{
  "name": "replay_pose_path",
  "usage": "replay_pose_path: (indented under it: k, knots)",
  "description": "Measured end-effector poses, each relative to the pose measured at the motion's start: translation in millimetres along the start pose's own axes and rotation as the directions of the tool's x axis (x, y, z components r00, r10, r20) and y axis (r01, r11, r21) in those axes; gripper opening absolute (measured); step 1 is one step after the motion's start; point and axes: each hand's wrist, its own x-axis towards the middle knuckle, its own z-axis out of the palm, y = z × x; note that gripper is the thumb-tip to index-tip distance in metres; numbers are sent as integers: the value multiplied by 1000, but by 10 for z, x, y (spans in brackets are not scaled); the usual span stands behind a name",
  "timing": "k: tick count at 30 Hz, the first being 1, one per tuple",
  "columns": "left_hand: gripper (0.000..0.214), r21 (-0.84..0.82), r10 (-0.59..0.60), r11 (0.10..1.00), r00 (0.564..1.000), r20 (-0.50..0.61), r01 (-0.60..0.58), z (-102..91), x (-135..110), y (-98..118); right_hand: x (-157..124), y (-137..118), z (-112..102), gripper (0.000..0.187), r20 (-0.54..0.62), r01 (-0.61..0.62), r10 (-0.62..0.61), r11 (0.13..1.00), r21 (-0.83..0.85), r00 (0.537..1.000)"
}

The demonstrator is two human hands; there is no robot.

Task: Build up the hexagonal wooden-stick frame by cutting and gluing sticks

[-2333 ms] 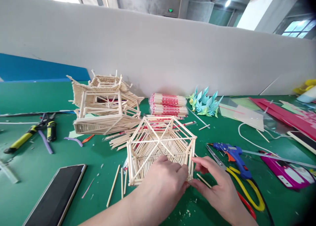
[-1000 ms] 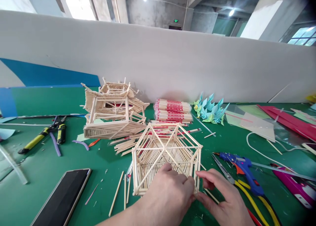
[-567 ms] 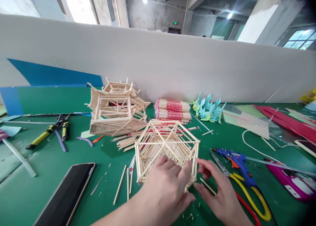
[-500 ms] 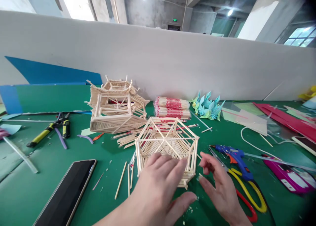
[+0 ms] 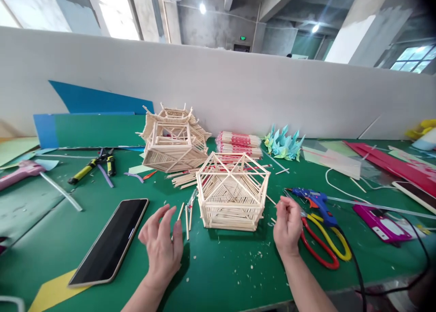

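Observation:
A polygonal open frame of pale wooden sticks (image 5: 235,207) stands on the green table in front of me. My left hand (image 5: 161,239) hovers to its left, holding nothing, with fingers apart, close to a few loose sticks (image 5: 187,223). To the right of the frame, apart from it, my right hand (image 5: 288,223) has its fingers curled together; whether anything is inside them is hidden. Behind stands a larger tiered stick model (image 5: 172,146), and bundled sticks in red-and-clear wrapping (image 5: 238,139) lie beside it.
Scissors with red and yellow handles (image 5: 320,246) and a blue glue gun (image 5: 315,198) lie right of my right hand. A phone (image 5: 111,241) is on the left, pliers (image 5: 91,166) beyond it. Blue folded paper (image 5: 284,141) stands at the back by a white partition (image 5: 218,89).
My left hand has left the front of the stick frame and moved left, exposing it. My right hand's fingers have curled in. The view has shifted, showing more table at the front.

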Motion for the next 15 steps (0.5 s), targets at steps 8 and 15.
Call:
replay_pose_path:
  k: [8,15]
  knots:
    - [11,86,-22,996,1000,-12,23,43,15,-4,8,49,-31,24,48,74,-70,994,-85,996]
    - [9,103,-9,995,1000,-3,9,7,3,-30,36,35,-7,25,61,86,-80,990,-112,995]
